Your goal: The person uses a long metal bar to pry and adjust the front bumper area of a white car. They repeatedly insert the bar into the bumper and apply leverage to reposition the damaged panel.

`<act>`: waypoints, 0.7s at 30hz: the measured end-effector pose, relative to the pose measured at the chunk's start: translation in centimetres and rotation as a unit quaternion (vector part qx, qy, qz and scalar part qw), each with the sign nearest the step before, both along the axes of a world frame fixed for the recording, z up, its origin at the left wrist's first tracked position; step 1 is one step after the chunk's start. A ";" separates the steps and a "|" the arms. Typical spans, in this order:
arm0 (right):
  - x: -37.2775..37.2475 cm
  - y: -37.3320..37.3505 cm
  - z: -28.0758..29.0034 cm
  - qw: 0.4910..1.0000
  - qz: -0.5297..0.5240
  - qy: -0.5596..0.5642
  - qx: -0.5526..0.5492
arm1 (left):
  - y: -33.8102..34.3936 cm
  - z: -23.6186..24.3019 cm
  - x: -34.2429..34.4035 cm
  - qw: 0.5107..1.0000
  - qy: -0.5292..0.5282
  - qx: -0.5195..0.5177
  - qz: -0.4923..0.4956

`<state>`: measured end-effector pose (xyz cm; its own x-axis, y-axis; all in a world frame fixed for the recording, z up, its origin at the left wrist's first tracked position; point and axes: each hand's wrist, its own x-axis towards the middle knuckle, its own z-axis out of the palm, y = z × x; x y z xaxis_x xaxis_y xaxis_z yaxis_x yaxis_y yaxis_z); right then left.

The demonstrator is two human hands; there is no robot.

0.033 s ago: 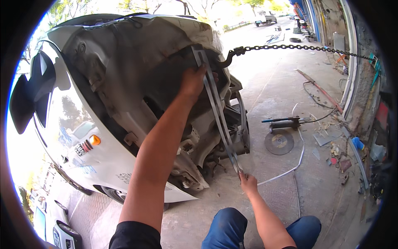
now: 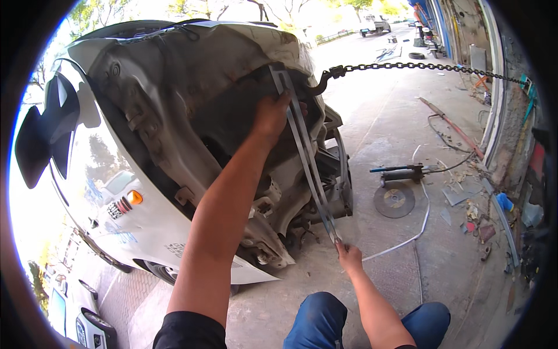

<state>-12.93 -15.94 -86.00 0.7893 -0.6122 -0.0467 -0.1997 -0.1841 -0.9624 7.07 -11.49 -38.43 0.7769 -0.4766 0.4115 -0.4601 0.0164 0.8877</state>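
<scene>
Long, narrow grey metal frame with two parallel rails: held aslant, upper end before the stripped, crumpled front of a white vehicle. Left hand grasps it near the top; right hand grips the bottom end. Black metal chain stretches from the vehicle's front edge rightward. On the ground, right: black cylindrical pump with blue bar, near a flat dark-grey round disc.
</scene>
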 end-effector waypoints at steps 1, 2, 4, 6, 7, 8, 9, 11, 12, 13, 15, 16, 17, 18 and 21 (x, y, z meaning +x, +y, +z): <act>0.9 0.0 -0.5 1.000 0.000 -0.014 0.002 | 0.1 0.1 0.1 1.000 -0.001 0.001 -0.001; 1.5 0.0 -1.0 1.000 0.002 -0.014 0.005 | 0.2 0.0 0.2 1.000 0.000 0.001 -0.001; 2.4 0.0 -1.8 1.000 0.006 -0.021 0.014 | 0.3 -0.1 0.3 0.995 -0.066 0.053 0.047; 2.8 0.0 -2.2 0.999 0.003 -0.020 0.030 | 0.2 -0.5 0.5 0.959 -0.201 0.149 0.131; 3.0 -0.1 -2.3 0.999 0.004 -0.038 0.020 | 0.1 -0.8 0.5 0.941 -0.242 0.165 0.168; 3.1 -0.3 -2.5 0.999 0.001 -0.044 0.011 | -0.1 -1.0 0.6 0.922 -0.285 0.169 0.199; 3.3 -0.5 -2.6 0.999 -0.003 -0.051 0.001 | -0.3 -1.2 0.7 0.900 -0.321 0.183 0.230; 3.9 -0.9 -2.8 0.998 -0.030 -0.054 -0.026 | -0.5 -1.5 1.0 0.907 -0.319 0.169 0.217; 4.2 -1.2 -3.0 0.998 -0.034 -0.034 -0.034 | -0.5 -1.5 1.1 0.911 -0.311 0.174 0.208; 4.7 -1.6 -3.1 0.997 -0.035 -0.058 -0.038 | -0.5 -1.5 1.3 0.908 -0.312 0.180 0.213; 5.6 -2.3 -3.6 0.998 -0.024 -0.050 -0.033 | -0.3 -1.4 1.5 0.902 -0.307 0.202 0.226; 6.0 -2.1 -3.7 0.997 -0.015 -0.068 -0.030 | -0.3 -1.3 1.6 0.903 -0.299 0.208 0.229; 6.2 -2.2 -3.8 0.997 -0.017 -0.071 -0.029 | -0.2 -1.3 1.5 0.905 -0.290 0.207 0.235; 6.3 -2.2 -4.0 0.999 -0.005 -0.038 -0.028 | -0.3 -1.4 1.4 0.910 -0.265 0.212 0.237; 6.0 -2.6 -3.7 0.996 -0.013 -0.092 -0.015 | -0.3 -1.0 0.7 0.937 -0.233 0.186 0.180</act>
<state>-6.94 -18.54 -89.69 0.7670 -0.6310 0.1167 -0.0250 -0.2110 -0.9772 7.73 -11.80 -39.47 0.6914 -0.3958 0.6044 -0.7163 -0.4846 0.5021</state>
